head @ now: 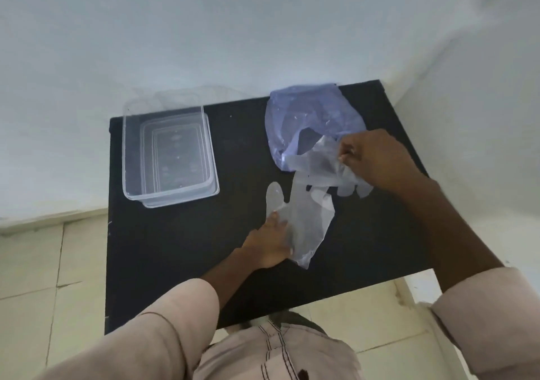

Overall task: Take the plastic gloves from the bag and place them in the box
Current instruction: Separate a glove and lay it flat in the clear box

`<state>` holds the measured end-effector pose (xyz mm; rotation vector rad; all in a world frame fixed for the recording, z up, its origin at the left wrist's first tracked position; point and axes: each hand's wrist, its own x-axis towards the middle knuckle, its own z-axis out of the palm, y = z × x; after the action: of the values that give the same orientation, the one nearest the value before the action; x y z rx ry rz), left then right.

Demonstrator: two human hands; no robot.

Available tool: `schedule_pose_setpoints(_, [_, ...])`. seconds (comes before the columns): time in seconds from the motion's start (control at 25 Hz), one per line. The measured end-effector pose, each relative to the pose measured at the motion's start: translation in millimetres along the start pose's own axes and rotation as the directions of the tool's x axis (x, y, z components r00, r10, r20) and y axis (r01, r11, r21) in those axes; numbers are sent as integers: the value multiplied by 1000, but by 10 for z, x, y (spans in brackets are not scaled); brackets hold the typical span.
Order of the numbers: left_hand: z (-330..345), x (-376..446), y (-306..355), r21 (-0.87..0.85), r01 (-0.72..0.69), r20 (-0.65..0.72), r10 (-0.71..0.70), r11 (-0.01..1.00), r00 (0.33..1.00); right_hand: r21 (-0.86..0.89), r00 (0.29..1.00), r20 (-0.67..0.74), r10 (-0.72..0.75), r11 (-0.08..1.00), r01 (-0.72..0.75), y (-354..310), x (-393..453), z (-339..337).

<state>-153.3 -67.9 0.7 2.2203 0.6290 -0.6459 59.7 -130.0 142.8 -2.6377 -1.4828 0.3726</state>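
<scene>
Black desk (187,262) by white wall: my left hand (270,243) pins one glove (304,218), right hand (377,160) pinches another glove (327,166) from the bag (306,107); pull slowly, then box (168,148).

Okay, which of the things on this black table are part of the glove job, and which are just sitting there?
Part of the job:
- thin bluish plastic bag
- clear plastic gloves: one pressed under the left hand, another pinched by the right hand
- clear rectangular plastic box, nothing in it yet

Just there:
- flat clear lid under the box
- black table itself
</scene>
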Motion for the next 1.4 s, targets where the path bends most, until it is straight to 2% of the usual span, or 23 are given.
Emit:
schedule_pose_setpoints(0.04, [-166,-54,85,-155,-23,-128,3,988,992,-32,998,38,-47,998,48,-34,-24,-101])
schedule_pose_setpoints(0.08, [-337,-115,168,-268,-84,-297,0,960,955,-55,994,58,-93,994,96,-64,-55,-181])
schedule_pose_setpoints(0.16, [-716,-251,336,-329,-266,-609,11,906,793,-76,987,47,-155,984,158,-150,-133,-339])
schedule_pose_setpoints(0.24, [-1051,-388,447,-289,-440,-768,69,850,637,-92,983,14,-185,978,186,-268,-225,-470])
schedule_pose_setpoints(0.32, [-1307,-544,538,-203,-534,-801,174,821,573,-124,978,-20,-208,971,204,-388,-315,-588])
schedule_pose_setpoints(0.36, [-1397,-608,575,-191,-554,-782,215,810,585,-143,975,-31,-222,966,215,-442,-357,-638])
schedule_pose_setpoints(0.4, [-1474,-667,598,-220,-558,-736,239,800,633,-163,970,-44,-237,960,228,-497,-403,-682])
schedule_pose_setpoints(0.48, [-1592,-750,610,-384,-513,-563,246,767,789,-192,965,-58,-256,951,241,-589,-486,-752])
schedule_pose_setpoints(0.52, [-1634,-770,605,-474,-482,-471,250,736,846,-205,964,-61,-260,948,243,-627,-521,-782])
schedule_pose_setpoints(0.6, [-1694,-800,601,-596,-449,-375,263,665,889,-226,962,-68,-265,943,244,-693,-583,-822])
schedule_pose_setpoints(0.72, [-1723,-834,610,-647,-461,-350,300,607,887,-240,964,-65,-258,942,236,-763,-652,-839])
schedule_pose_setpoints(0.88, [-1758,-891,471,-663,-480,-391,281,574,876,-233,966,-65,-251,945,230,-802,-741,-850])
schedule_pose_setpoints(1.0, [-1752,-937,345,-656,-486,-428,245,578,870,-230,965,-71,-252,946,230,-826,-776,-860])
schedule_pose_setpoints(1.16, [-1705,-965,411,-597,-514,-431,295,615,853,-254,965,-60,-257,939,234,-899,-779,-897])
schedule_pose_setpoints(1.28, [-1686,-945,494,-558,-542,-490,277,628,826,-253,967,-39,-253,938,236,-939,-773,-882])
schedule_pose_setpoints(1.36, [-1679,-941,500,-576,-562,-527,255,594,810,-186,962,-72,-265,951,248,-886,-776,-849])
schedule_pose_setpoints(1.4, [-1679,-942,490,-592,-568,-535,248,571,807,-106,956,-134,-259,963,246,-817,-786,-829])
